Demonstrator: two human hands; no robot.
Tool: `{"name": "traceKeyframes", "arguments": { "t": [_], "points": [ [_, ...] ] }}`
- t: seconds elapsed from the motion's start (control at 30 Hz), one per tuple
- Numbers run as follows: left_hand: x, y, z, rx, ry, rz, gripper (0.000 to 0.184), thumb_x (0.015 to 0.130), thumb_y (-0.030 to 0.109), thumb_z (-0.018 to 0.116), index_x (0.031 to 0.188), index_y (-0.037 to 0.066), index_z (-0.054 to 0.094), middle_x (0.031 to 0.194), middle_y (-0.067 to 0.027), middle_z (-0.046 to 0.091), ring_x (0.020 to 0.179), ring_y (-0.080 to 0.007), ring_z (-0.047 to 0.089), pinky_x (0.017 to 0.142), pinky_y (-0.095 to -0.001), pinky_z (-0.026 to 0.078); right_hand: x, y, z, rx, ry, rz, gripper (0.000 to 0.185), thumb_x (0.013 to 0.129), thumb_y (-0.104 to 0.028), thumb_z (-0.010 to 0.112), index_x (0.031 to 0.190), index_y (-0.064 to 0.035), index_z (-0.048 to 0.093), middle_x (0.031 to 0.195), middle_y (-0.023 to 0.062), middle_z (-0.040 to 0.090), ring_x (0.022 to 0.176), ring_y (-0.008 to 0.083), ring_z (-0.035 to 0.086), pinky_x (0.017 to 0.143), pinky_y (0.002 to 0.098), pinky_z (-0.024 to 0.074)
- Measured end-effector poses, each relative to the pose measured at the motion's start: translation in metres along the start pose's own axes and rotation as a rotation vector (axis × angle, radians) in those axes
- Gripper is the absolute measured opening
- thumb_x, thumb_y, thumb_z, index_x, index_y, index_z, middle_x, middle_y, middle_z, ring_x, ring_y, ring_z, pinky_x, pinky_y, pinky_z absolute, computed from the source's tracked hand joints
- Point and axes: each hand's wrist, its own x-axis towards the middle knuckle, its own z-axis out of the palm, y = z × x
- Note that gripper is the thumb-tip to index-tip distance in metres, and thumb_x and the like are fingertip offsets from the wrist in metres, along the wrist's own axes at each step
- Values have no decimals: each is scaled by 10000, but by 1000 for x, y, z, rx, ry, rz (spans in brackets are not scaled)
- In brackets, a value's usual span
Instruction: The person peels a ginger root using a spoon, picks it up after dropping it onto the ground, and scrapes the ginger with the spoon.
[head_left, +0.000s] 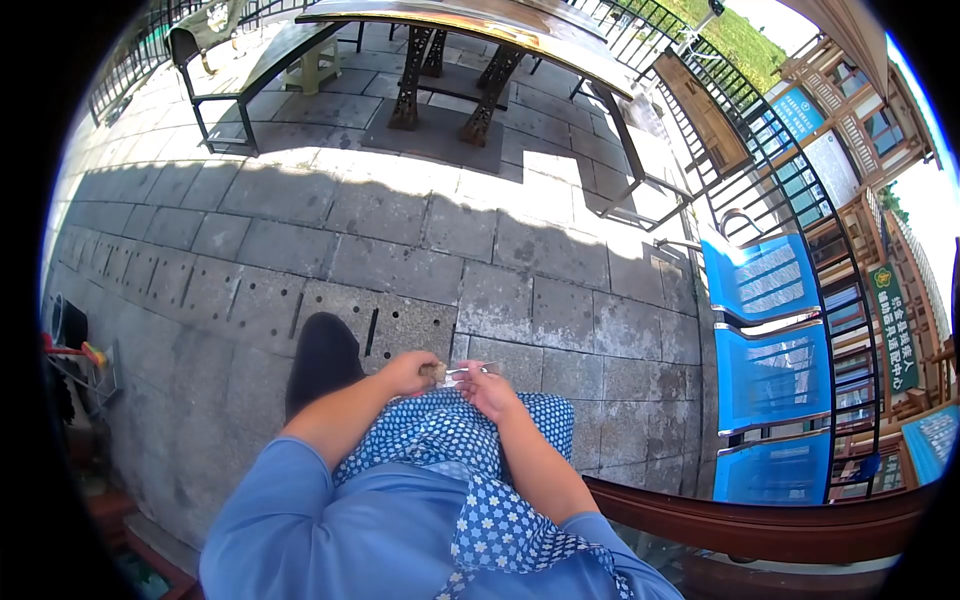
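Observation:
Both hands meet over the lap, above a blue patterned apron [410, 430]. My left hand [410, 374] is closed, its fingers pinched round a small brownish thing too small to name. Close beside it on the right, my right hand [487, 391] has its fingers pressed together on a thin, whitish, stick-like thing [458, 371]. The tip of that thin thing points toward the left hand. Some pale material shows between the hands; its shape is unclear.
Blue seats [775, 375] stand in a row at the right beside a black railing [845, 330]. A long table [480, 30] and a bench [265, 65] are ahead on grey paving [400, 270]. A brown rail [780, 522] runs at lower right.

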Motion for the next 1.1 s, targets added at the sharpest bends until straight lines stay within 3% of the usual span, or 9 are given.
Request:
{"name": "traceKeyframes", "arguments": {
  "t": [1.1],
  "points": [
    [3,-7,3,13,-4,6,356,650,96,662,995,50,585,932,-126,601,844,-239,582,756,-317,457,2,0,-5,-6,18,24,328,895,-297,458,1111,-53,497,921,55,588,787,134,552,669,246,435]
  ]
}}
